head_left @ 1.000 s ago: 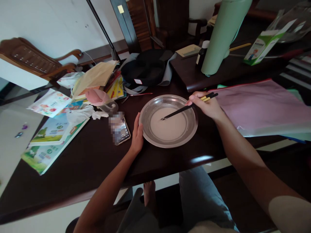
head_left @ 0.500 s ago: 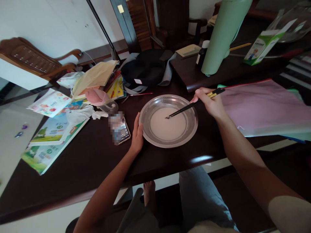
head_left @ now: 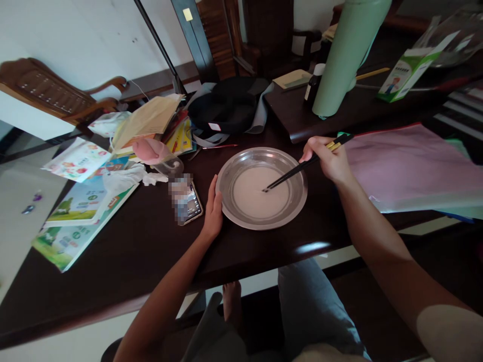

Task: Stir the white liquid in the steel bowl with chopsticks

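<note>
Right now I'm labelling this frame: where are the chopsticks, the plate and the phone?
chopsticks (head_left: 289, 175), head view, middle of the shafts.
plate (head_left: 264, 224), head view, near rim.
phone (head_left: 190, 203), head view, screen.

Pretty dim indoor shot overall. The white wall (head_left: 86, 35) at top left is the brightest patch, so the soft light seems to come from up that side. The dark table (head_left: 132, 251) swallows most of it, apart from one pale glare streak near its front edge and a mild sheen on the metal dish (head_left: 225, 181) rim. Shadows are soft, and under the table it's nearly black. The chopsticks (head_left: 290, 174) look crisp. The wide lens bends the edges: the green flask (head_left: 347, 55) leans, the wooden chair (head_left: 45, 93) curves. The phone (head_left: 186, 201) is pixelated over.
</note>
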`<state>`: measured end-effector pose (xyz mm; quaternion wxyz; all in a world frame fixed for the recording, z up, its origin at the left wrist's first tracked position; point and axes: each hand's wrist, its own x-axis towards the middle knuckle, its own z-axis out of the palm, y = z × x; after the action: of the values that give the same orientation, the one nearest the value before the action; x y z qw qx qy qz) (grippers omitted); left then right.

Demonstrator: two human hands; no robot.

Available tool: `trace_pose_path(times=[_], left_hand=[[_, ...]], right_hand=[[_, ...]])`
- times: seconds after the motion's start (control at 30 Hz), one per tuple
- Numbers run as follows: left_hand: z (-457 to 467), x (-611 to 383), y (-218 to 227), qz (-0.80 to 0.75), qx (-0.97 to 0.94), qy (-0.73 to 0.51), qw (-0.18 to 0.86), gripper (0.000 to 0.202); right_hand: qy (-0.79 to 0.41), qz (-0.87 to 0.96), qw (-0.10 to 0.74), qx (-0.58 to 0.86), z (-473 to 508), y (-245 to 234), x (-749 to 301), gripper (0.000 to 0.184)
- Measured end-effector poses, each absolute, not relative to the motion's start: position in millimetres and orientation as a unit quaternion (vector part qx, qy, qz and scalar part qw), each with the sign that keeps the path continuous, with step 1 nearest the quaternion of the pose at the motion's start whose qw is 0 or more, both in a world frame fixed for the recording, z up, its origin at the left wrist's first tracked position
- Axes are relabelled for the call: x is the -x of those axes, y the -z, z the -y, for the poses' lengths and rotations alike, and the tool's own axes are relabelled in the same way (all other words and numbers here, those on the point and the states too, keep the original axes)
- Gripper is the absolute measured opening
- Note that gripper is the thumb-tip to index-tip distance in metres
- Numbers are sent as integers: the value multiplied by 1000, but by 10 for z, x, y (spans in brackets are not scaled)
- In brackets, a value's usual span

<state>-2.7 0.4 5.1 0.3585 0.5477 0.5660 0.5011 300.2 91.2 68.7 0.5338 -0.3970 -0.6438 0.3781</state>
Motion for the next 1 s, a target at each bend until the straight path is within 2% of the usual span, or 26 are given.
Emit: trace_pose_path(times=[0.2,0.4,0.63,0.83,1.0], left_hand=[[-3,24,-45,-566,-545,-503,359,61],[-5,33,-34,-565,-552,-500,356,59],[-4,27,-44,-563,-545,-504,364,60],[-8,40,-14,-562,-544,-505,364,60],[-10,38,-13,-560,-544,-505,369,60]], right_hand=[[-402,715,445,359,-827,-732,-2927,37],[-388,648,529,388,-904,-694,-3006,46],[-407,714,443,359,-827,-734,-2933,38],[-396,643,540,373,-903,-701,-3004,44],[-418,697,456,362,-835,-721,-2943,41]])
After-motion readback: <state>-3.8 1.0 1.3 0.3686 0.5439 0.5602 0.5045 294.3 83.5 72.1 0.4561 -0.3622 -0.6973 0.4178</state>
